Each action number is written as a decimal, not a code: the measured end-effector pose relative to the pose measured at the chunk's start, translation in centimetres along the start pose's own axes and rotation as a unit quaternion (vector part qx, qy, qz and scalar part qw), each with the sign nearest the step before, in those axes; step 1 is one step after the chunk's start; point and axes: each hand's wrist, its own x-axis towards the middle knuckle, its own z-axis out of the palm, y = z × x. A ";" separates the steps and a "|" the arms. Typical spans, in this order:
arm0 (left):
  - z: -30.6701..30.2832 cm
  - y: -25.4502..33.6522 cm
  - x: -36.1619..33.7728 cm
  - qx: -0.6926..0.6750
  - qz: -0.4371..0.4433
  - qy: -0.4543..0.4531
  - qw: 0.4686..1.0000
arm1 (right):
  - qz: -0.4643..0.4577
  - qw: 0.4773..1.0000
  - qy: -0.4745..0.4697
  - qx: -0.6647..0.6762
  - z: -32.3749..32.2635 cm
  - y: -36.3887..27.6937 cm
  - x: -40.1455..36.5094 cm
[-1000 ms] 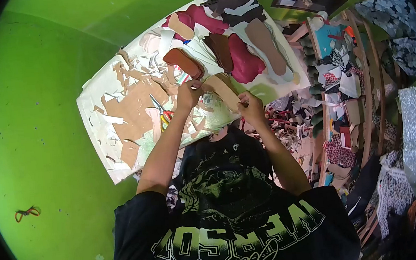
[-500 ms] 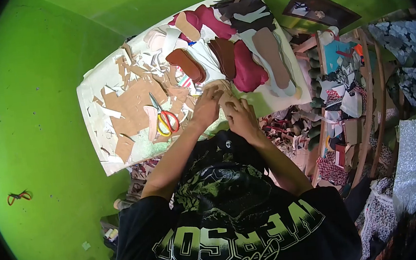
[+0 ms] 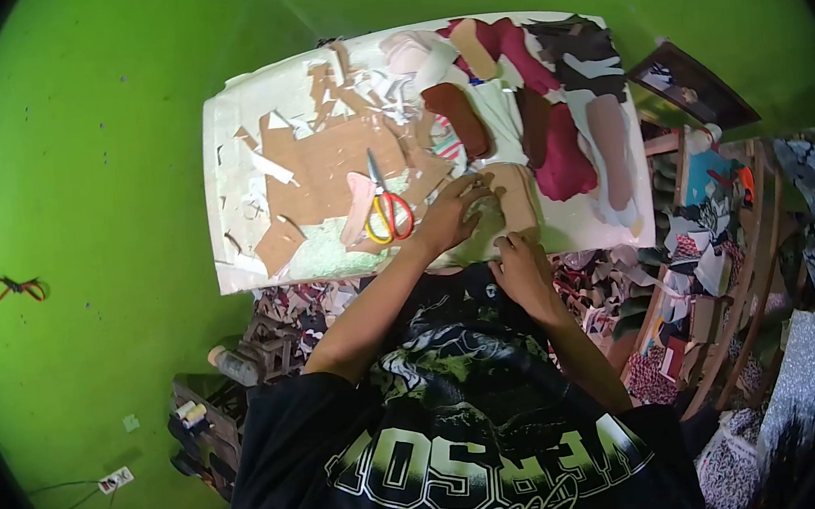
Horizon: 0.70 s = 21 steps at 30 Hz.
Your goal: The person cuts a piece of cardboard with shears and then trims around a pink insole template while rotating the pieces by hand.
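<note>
- Insole (image 3: 519,197), tan, lies on the table (image 3: 577,226), left of burgundy pieces (image 3: 564,163).
- Left hand (image 3: 456,213): fingers curved by its left side; cannot tell whether clamped.
- Right hand (image 3: 522,265): fingers at its near end, grip unclear.
- Scissors (image 3: 387,212): farther left.

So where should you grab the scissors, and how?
I'd pick up the scissors by the red loop and yellow loop, coming from the near side. They seem to lie flat with those loops nearest the person, and fingers could fit through them. The blades point away, so a grip there would probably be riskier.
</note>
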 end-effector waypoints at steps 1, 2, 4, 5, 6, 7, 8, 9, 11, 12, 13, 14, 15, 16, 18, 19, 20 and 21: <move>-1.2 -0.5 -1.4 -0.005 -0.021 0.029 0.999 | -0.010 0.999 0.003 0.032 0.6 -0.7 0.6; -2.6 -1.2 -3.0 -0.011 -0.041 0.055 0.998 | -0.018 0.998 0.005 0.065 1.2 -1.6 1.0; -5.2 -2.7 -6.5 -0.003 -0.080 0.136 0.987 | -0.022 0.993 -0.012 0.115 2.0 -4.0 2.0; -6.5 -4.1 -8.5 0.009 -0.104 0.162 0.981 | -0.023 0.990 -0.017 0.138 2.3 -5.2 2.8; -7.9 -5.8 -10.5 0.019 -0.126 0.187 0.974 | -0.014 0.986 -0.038 0.160 3.5 -6.0 3.7; -9.4 -7.2 -12.6 0.029 -0.148 0.209 0.966 | -0.009 0.984 -0.054 0.171 4.3 -7.2 4.7; -10.8 -8.5 -14.7 0.041 -0.175 0.229 0.957 | -0.002 0.981 -0.071 0.183 5.1 -8.6 5.7; -12.2 -9.8 -16.6 0.052 -0.203 0.250 0.945 | 0.005 0.977 -0.088 0.193 5.9 -9.9 6.7; -15.1 -12.8 -20.2 0.095 -0.228 0.294 0.923 | 0.022 0.960 -0.083 0.267 9.1 -12.2 9.0; -16.5 -14.3 -21.8 0.116 -0.238 0.311 0.913 | 0.050 0.949 -0.092 0.297 11.4 -13.5 10.3; -17.7 -15.9 -23.5 0.137 -0.250 0.328 0.900 | 0.078 0.937 -0.102 0.325 12.8 -15.3 11.3; -18.7 -17.6 -25.2 0.160 -0.283 0.295 0.898 | 0.109 0.932 -0.108 0.329 13.9 -16.8 12.2; -19.5 -19.6 -26.7 0.182 -0.314 0.263 0.894 | 0.112 0.952 -0.069 0.276 15.2 -18.5 12.8; -20.6 -20.4 -27.5 0.202 -0.345 0.230 0.887 | 0.113 0.968 -0.029 0.220 16.9 -19.9 13.5; -22.9 -19.8 -28.1 0.175 -0.419 0.139 0.880 | 0.152 0.975 0.017 0.161 19.5 -22.5 14.7; -24.4 -19.6 -28.3 0.163 -0.452 0.092 0.872 | 0.179 0.976 0.031 0.118 20.2 -23.4 15.5; -23.6 -22.5 -29.9 0.136 -0.407 0.109 0.897 | 0.210 0.974 0.045 0.079 20.9 -24.1 15.9; -22.9 -24.8 -31.1 0.101 -0.352 0.150 0.918 | 0.244 0.967 0.058 0.040 21.0 -25.0 15.9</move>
